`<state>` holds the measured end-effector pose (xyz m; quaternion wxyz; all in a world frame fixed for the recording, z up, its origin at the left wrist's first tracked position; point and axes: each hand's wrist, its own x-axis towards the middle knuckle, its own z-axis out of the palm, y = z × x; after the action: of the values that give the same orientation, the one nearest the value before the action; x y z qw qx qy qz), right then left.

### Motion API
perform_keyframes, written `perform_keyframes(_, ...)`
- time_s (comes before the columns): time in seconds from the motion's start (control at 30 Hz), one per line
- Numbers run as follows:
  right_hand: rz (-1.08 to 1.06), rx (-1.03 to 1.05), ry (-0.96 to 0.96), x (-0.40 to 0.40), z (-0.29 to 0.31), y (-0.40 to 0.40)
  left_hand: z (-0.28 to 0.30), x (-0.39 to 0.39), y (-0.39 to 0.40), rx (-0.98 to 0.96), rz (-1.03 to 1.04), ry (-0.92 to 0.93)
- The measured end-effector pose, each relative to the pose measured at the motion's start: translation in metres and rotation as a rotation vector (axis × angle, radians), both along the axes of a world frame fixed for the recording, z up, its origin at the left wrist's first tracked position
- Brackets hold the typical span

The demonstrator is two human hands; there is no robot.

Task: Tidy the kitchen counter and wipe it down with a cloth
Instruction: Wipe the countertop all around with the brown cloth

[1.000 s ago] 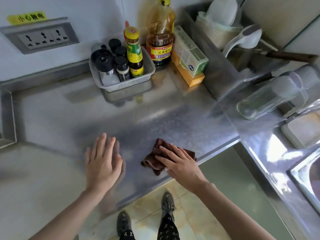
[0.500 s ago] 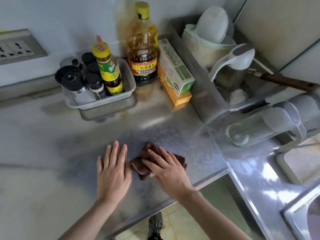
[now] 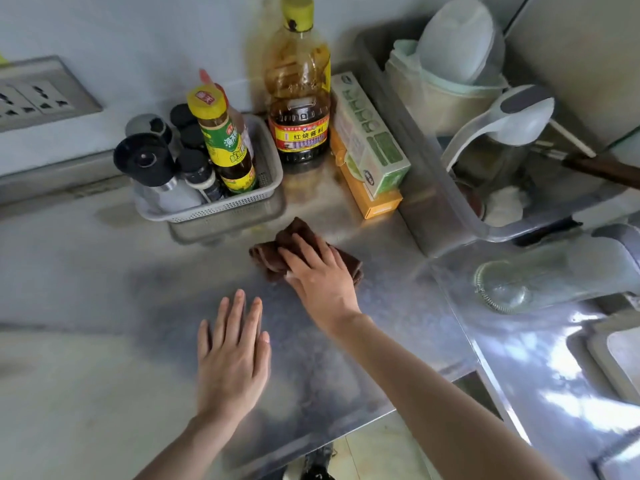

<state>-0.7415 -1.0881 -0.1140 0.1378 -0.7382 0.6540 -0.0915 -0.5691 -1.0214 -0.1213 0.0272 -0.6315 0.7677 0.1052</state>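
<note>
A crumpled dark brown cloth [image 3: 277,251] lies on the steel counter [image 3: 104,271], just in front of the basket and the big bottle. My right hand [image 3: 318,275] presses on it with straight fingers and covers its middle. My left hand [image 3: 233,351] lies flat on the bare counter, nearer the front edge, fingers straight and together, apart from the cloth.
A white basket [image 3: 242,206] of seasoning bottles stands at the back wall, beside a large soy sauce bottle [image 3: 299,98] and stacked boxes [image 3: 370,150]. A metal tray [image 3: 426,202] with a kettle and bowls is at right. A glass jar [image 3: 540,275] lies near the sink.
My right hand has pushed the cloth away from the front edge toward the basket and bottle. My left hand stays flat on the counter, now behind the cloth.
</note>
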Motion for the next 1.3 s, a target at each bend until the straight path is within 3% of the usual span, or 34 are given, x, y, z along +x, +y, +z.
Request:
perform_keyframes(0.1, 0.019, 0.016, 0.019, -0.015, 0.003, -0.029, -0.001, 0.0, 0.0, 0.004, 0.004, 0.002)
perform_keyframes(0.33, -0.357, 0.078, -0.035, -0.005, 0.009, -0.083, 0.0, -0.001, -0.002, -0.012, 0.011, 0.025)
perform_keyframes(0.5, -0.244, -0.019, -0.095, 0.019, 0.002, -0.011, 0.0, 0.001, -0.002, -0.011, 0.005, 0.029)
perform_keyframes(0.67, -0.11, 0.021, 0.02, 0.006, 0.001, 0.091, -0.003, 0.005, -0.001, -0.064, -0.01, 0.068)
perform_keyframes(0.73, -0.247, 0.035, 0.007, -0.016, 0.001, 0.107, -0.003, 0.004, 0.0, -0.084, 0.0, 0.108)
perform_keyframes(0.87, -0.773, 0.053, -0.104, -0.047, 0.003, 0.113, -0.004, 0.003, 0.001, -0.121, -0.002, 0.156)
perform_keyframes(0.93, -0.904, 0.072, -0.165, -0.041, 0.004, 0.114, -0.006, 0.003, 0.001, -0.126, -0.006, 0.17)
perform_keyframes(1.0, -0.815, 0.035, -0.133, -0.026, 0.005, 0.124, -0.007, 0.004, 0.001, -0.133, -0.011, 0.18)
perform_keyframes(1.13, -0.411, 0.055, 0.041, -0.022, 0.003, 0.159, -0.006, 0.0, 0.002, -0.138, 0.032, 0.239)
perform_keyframes(1.2, -0.402, 0.09, 0.054, -0.033, 0.003, 0.171, 0.0, -0.013, 0.005, -0.129, 0.068, 0.294)
perform_keyframes(1.3, -0.57, 0.096, 0.011, -0.052, 0.007, 0.178, 0.012, -0.042, 0.015, -0.109, 0.021, 0.398)
